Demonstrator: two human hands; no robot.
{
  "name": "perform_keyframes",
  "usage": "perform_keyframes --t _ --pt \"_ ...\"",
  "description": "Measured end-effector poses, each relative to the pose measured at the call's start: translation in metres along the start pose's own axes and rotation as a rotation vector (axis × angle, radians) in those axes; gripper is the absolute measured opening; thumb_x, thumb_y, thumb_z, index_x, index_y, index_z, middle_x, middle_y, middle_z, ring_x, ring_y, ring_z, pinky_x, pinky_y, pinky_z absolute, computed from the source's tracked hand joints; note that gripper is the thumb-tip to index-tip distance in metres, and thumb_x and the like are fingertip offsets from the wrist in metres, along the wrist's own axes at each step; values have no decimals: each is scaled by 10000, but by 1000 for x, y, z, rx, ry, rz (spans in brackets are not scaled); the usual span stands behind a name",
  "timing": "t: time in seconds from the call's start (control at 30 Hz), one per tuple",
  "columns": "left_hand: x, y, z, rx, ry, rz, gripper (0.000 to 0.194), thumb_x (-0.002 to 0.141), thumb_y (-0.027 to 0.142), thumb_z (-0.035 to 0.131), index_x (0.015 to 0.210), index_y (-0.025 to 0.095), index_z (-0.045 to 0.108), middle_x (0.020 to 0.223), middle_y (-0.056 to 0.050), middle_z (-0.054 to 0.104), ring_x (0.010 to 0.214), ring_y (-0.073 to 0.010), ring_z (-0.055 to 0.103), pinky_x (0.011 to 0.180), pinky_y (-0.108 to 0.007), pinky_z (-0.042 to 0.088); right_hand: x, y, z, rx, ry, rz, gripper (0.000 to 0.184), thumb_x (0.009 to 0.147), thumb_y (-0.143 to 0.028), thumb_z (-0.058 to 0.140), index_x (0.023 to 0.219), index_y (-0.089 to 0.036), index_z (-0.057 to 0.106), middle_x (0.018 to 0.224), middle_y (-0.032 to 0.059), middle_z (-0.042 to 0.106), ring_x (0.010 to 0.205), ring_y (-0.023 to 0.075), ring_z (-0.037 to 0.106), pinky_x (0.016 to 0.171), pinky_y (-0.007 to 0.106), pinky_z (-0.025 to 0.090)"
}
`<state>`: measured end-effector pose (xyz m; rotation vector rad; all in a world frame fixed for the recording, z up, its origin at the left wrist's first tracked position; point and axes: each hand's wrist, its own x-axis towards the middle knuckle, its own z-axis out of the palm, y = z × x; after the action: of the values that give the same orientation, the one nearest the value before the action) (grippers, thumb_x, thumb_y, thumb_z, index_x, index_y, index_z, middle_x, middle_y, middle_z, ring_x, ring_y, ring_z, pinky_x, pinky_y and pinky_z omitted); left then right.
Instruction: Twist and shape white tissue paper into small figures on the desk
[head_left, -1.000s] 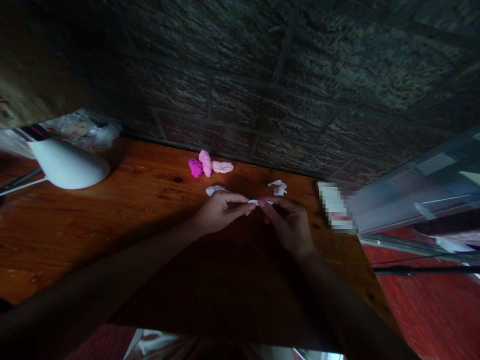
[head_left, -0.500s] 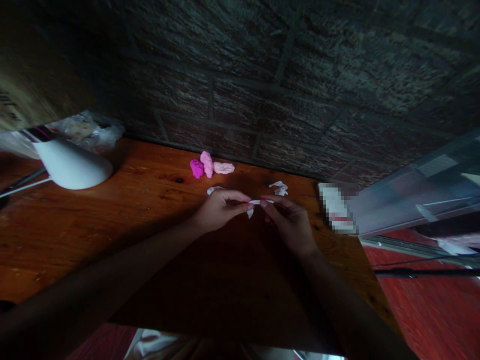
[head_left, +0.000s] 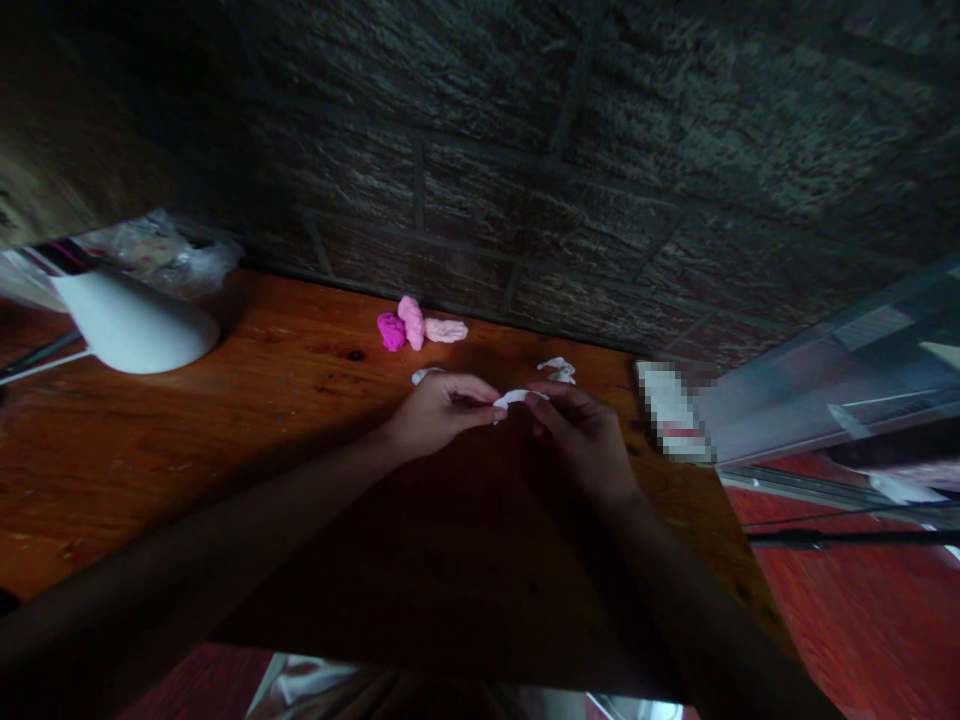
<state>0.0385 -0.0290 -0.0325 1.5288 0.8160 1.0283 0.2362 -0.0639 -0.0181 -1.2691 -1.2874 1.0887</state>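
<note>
A small white strip (head_left: 516, 397), thin and slightly arched, spans the gap between my two hands above the wooden table. My left hand (head_left: 442, 408) pinches its left end between thumb and fingers. On the other end, my right hand (head_left: 585, 430) has thumb and forefinger closed. Whether the strip is paper or soft clay I cannot tell. Behind my left hand lies a white piece (head_left: 426, 375), partly covered by the hand. A crumpled white scrap (head_left: 559, 370) rests just beyond my right hand.
Near the wall sit a magenta lump (head_left: 391, 331), a pink lump (head_left: 411, 322) and a paler pink lump (head_left: 446, 330). A white tapered container (head_left: 142, 325) stands at left by crumpled clear plastic (head_left: 169, 255). A blurred-out white object (head_left: 671, 410) lies near the table's right edge.
The white strip now bows upward and shows more of its length; the pointed flap that hung below it is mostly gone from view. Both hands keep their pinch in nearly the same place.
</note>
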Motion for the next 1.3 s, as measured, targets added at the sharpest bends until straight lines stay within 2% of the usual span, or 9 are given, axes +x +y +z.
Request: perform_keyframes --t 0.27,0.47,0.67,0.87,1.03,1.2,1.3 --pt "2 2 -3 14 34 -38 161 737 251 815 819 132 744 833 -45 767 753 -145 693 757 -282 560 0 -1 -1 -24 -59 2 258 791 -404 783 967 -215 772 739 -4 730 580 111 604 586 272 506" --pt "-1 -3 1 6 -50 24 181 791 268 782 914 140 745 899 -54 771 805 -158 701 764 -282 562 -3 -5 0 -90 -59 -58 273 799 -433 770 961 -214 782 760 18 757 598 136 637 592 289 530" --pt "-2 0 1 124 -64 107 161 884 282 694 882 133 756 797 -47 747 727 -138 660 690 -242 529 -5 -6 2 -117 -68 -114 221 811 -388 753 943 -212 777 770 21 758 622 139 644 613 286 526" --pt "-4 11 -1 197 -61 120 171 899 289 681 884 134 753 825 -56 754 748 -144 662 666 -229 504 -5 -5 2 -119 -68 -108 247 823 -414 751 966 -214 775 771 19 759 595 134 635 589 284 528" --pt "-3 8 1 161 -44 115 182 884 303 698 868 131 756 785 -48 748 699 -137 651 622 -222 495 -6 -4 3 -119 -87 -85 238 819 -417 749 951 -222 783 784 17 766 599 134 635 574 278 526" --pt "-4 6 2 153 -25 158 157 899 270 688 918 134 763 895 -73 784 799 -160 696 729 -248 531 -5 -1 3 -115 -94 -93 200 810 -381 765 944 -236 796 813 13 779 642 142 649 635 294 537" --pt "-5 11 -1 300 -32 195 151 915 261 675 893 141 763 831 -51 771 739 -142 671 658 -225 486 -5 1 3 -107 -104 -106 174 803 -354 776 937 -246 796 876 12 796 723 158 688 706 310 552"
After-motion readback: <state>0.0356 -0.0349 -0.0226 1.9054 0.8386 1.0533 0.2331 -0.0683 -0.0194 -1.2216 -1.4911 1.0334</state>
